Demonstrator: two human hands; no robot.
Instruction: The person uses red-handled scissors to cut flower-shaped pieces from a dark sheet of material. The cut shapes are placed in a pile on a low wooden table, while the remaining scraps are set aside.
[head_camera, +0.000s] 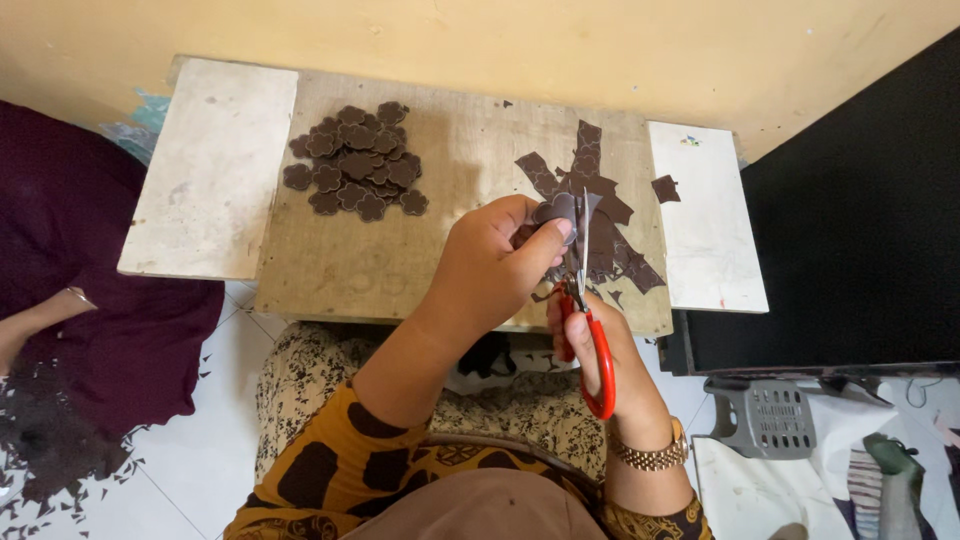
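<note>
My left hand (495, 265) pinches a small dark brown cut-out piece (558, 209) between thumb and fingers above a low wooden board (380, 260). My right hand (615, 355) grips red-handled scissors (590, 330), blades pointing up and closing on that piece. A pile of finished flower-shaped brown pieces (355, 160) lies at the board's far left. Brown offcut strips (600, 225) lie under and behind my hands at the board's right.
White slabs flank the board at left (210, 165) and right (705, 215). A black panel (850, 230) stands to the right, a grey plastic object (770, 415) below it. Dark maroon cloth (90, 300) and brown scraps (50, 450) cover the tiled floor at left. Another person's arm (35, 320) shows at the left edge.
</note>
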